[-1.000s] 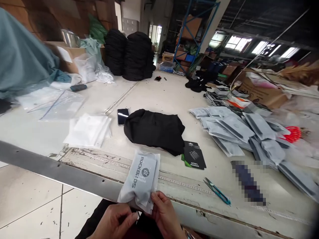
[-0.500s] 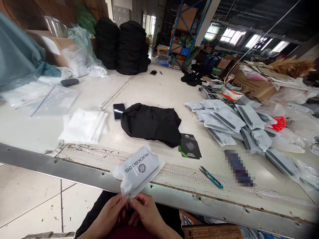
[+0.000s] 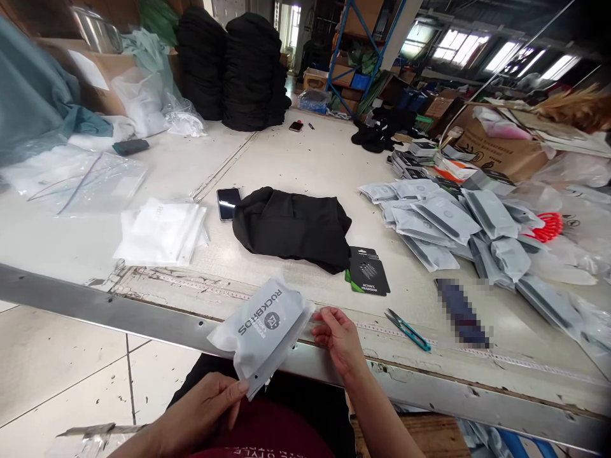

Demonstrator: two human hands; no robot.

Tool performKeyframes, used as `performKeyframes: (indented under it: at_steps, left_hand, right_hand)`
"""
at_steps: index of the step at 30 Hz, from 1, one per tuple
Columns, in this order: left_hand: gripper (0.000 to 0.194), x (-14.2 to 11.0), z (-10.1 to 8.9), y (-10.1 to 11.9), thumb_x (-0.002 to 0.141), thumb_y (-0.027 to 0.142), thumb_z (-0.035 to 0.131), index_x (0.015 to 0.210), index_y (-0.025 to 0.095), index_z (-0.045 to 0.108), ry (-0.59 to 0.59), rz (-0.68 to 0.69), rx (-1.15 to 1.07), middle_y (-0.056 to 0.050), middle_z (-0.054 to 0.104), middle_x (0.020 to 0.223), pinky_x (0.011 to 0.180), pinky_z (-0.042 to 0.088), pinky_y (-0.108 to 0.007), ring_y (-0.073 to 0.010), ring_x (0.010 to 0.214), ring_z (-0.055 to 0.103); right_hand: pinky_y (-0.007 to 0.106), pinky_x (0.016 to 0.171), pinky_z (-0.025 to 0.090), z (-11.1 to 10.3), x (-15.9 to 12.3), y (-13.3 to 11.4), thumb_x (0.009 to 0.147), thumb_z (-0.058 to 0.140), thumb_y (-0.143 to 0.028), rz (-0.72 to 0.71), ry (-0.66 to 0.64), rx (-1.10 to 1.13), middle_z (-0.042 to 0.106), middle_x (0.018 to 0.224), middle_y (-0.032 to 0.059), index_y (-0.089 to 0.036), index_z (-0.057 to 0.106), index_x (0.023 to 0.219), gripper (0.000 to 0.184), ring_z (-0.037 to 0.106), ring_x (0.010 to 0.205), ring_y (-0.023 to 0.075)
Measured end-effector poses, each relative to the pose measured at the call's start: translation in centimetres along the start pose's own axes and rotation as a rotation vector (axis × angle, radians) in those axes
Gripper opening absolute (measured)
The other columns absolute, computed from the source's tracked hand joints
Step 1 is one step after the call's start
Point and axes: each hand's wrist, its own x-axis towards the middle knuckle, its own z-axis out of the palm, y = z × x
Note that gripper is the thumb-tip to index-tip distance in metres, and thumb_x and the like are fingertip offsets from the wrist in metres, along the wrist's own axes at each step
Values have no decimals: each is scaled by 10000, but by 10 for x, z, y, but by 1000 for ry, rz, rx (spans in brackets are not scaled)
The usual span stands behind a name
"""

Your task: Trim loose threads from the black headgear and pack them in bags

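ROCKBROS pouch (image 3: 262, 331) is in our left hand (image 3: 210, 397), over the counter's (image 3: 296, 159) metal front edge, printed face up, angled up to the right. Left fingers clamped on its near corner, thumb on top. Our right hand (image 3: 341, 343) is at its right edge, fingers bent; can't tell if they're pinching it or just beside. Past the edge: measuring tape (image 3: 377, 331) running along the counter, teal-handled snips (image 3: 409, 331) lying across it, dark blue item (image 3: 463, 312) to their right, pixelated. Next out: black ACTOR'S HEADGEAR cards (image 3: 368, 272) by the right end of the black cloth (image 3: 293, 229), phone (image 3: 229, 203) at the cloth's left end. White bags (image 3: 160, 232) stacked to the left, filled pouches (image 3: 443, 219) heaped to the right, red coil (image 3: 548, 227) beside them. Far end: tall black fabric stacks (image 3: 251, 70), small dark device (image 3: 296, 126) lying to their right.
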Motion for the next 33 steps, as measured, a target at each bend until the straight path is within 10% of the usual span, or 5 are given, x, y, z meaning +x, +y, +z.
performKeyframes:
  at_steps: [3,8,17,24,33]
  left_hand:
    - [554,5,-18,23,847,618,370,578,160,529,179,183,119,-4,486,536,508,337,-239,-119,513,435]
    - [646,48,-41,50,720,554,601,1269,237,479,661,267,486,-97,508,1293,836,463,-381,-301,1126,501]
    - [619,60,-37,45,617,478,740,1116,168,544,257,231,97,-75,679,994,775,508,-363,-280,926,628]
    - [628,52,-27,35,717,448,694,1226,170,455,259,406,-188,-66,652,1022,796,502,-332,-231,928,607]
    - [478,55,-20,32,925,530,261,1002,178,574,547,430,-93,-47,639,883,788,454,-318,-215,862,578]
  right_hand:
    - [186,406,439,4,-17,14,618,742,-464,41,-68,-71,661,726,2,-165,520,774,404,592,463,93]
    - [181,378,426,19,-32,23,607,730,-472,142,-198,-228,644,660,-13,-162,524,894,470,579,436,101]
    - [231,396,434,33,-23,21,617,694,-476,86,-225,-361,667,721,19,-160,575,976,494,575,475,136]
    - [325,770,512,48,-30,19,545,732,-294,-215,-193,-426,694,968,47,-194,566,1076,566,636,857,243]
    - [396,786,501,54,-26,15,545,762,-344,-89,-350,-400,711,928,72,-206,696,882,371,629,891,322]
